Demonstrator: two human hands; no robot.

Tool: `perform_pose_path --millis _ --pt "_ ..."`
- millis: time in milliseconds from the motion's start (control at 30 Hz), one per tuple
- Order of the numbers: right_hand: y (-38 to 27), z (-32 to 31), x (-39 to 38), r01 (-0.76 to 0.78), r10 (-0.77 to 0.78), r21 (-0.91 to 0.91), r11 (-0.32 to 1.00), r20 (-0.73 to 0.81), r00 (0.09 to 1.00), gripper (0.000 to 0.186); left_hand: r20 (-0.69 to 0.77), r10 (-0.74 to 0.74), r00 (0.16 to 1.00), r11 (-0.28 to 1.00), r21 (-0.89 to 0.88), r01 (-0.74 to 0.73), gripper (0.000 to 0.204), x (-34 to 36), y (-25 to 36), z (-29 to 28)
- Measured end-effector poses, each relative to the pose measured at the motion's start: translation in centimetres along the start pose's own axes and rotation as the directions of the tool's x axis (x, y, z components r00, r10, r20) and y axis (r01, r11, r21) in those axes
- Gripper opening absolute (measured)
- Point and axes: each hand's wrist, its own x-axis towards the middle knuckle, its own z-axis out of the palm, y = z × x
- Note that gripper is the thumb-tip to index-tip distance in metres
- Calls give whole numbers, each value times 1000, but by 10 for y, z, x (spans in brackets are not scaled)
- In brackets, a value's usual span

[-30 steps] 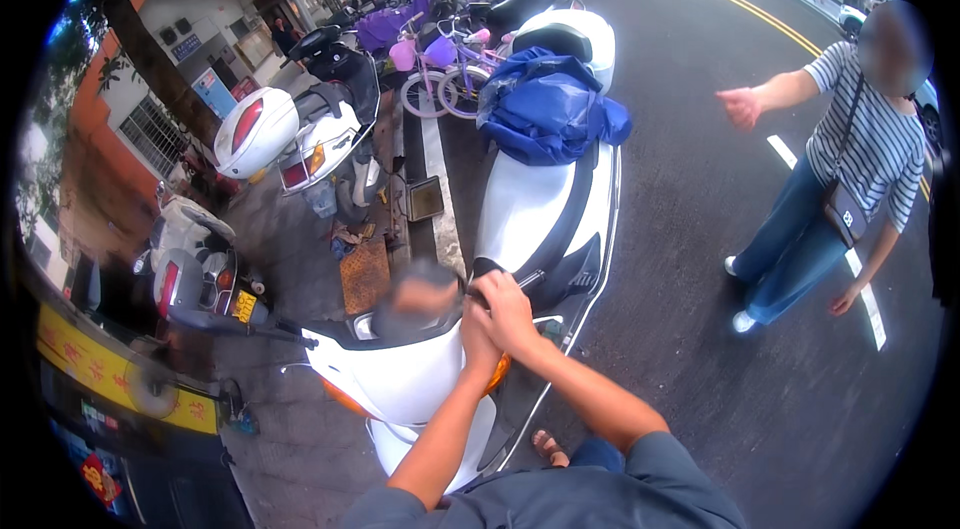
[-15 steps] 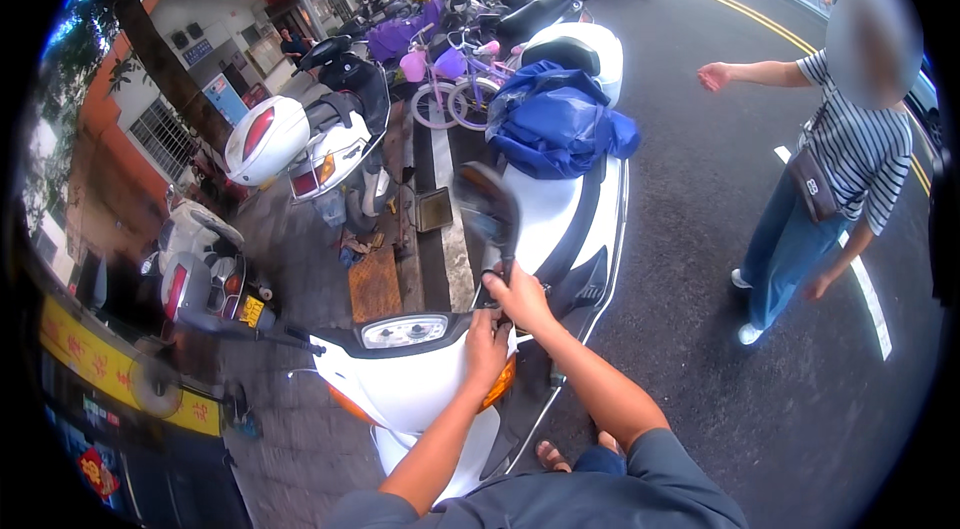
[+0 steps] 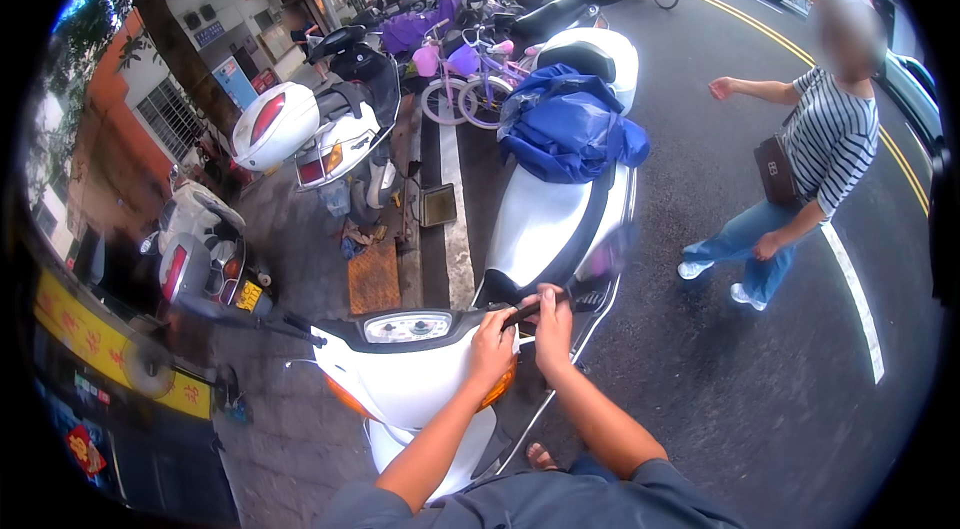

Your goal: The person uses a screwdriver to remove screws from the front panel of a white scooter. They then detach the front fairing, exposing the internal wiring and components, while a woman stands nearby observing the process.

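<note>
In front of me stands a white scooter [image 3: 395,374], its headlight and dash at the front and its seat stretching away. A rear-view mirror [image 3: 605,257], smeared by motion, juts out to the right of the handlebar. My right hand [image 3: 552,327] is closed around the mirror's dark stem. Beside it, my left hand [image 3: 490,347] is closed at the lower end of the stem, by the right side of the handlebar. The fingers hide the joint between stem and handlebar. Over the back of the seat lies a bunched blue cover [image 3: 570,129].
A person in a striped top [image 3: 825,144] walks on the road to the right. Parked at the left are another white scooter [image 3: 335,144] and a pale scooter [image 3: 205,249]. Purple bicycles [image 3: 465,79] stand beyond. A rusty plate [image 3: 374,279] lies on the pavement.
The mirror has swung from upright over the seat out to the right. My right hand has shifted right with it; the left stays by the handlebar. The person in stripes has stepped left.
</note>
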Motion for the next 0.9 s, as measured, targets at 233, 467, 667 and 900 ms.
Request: perform_pose_path --millis 233,467,667,900 --pt "-43 39 36 570 -7 -699 432 630 777 29 -22 -184 983 980 74 185 16 7 9 7" --pt "4 -26 -37 569 -464 -288 770 359 810 23 -14 -147 989 989 18 147 24 9 11 15" --pt "13 -9 -36 134 -131 -31 991 65 989 34 -62 -48 997 991 -127 40 25 0 -6 9" --pt "2 -10 -4 -151 151 80 985 2 989 38 -58 -92 994 988 -130 84 22 -6 0 3"
